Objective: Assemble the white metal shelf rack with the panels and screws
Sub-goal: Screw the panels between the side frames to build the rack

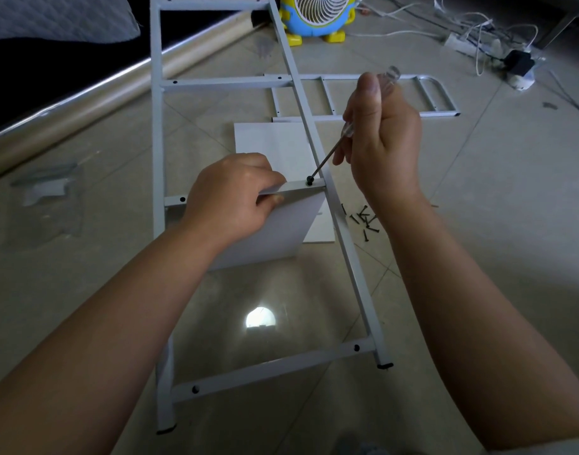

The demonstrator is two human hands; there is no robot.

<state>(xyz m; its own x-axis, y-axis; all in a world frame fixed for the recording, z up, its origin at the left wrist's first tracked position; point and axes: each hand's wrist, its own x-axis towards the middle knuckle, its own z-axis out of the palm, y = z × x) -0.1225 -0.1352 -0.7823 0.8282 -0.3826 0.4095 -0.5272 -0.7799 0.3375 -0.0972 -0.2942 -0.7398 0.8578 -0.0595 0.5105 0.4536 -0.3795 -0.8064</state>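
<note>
Here, screwdriver point(327, 157) on screw point(310, 181) at crossbar point(294, 188) end.

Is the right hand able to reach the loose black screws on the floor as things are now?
Probably yes. The loose screws lie uncovered on the floor, right of the frame rail and near that wrist. But the right hand grips the screwdriver, so fingers must come free first.
</note>
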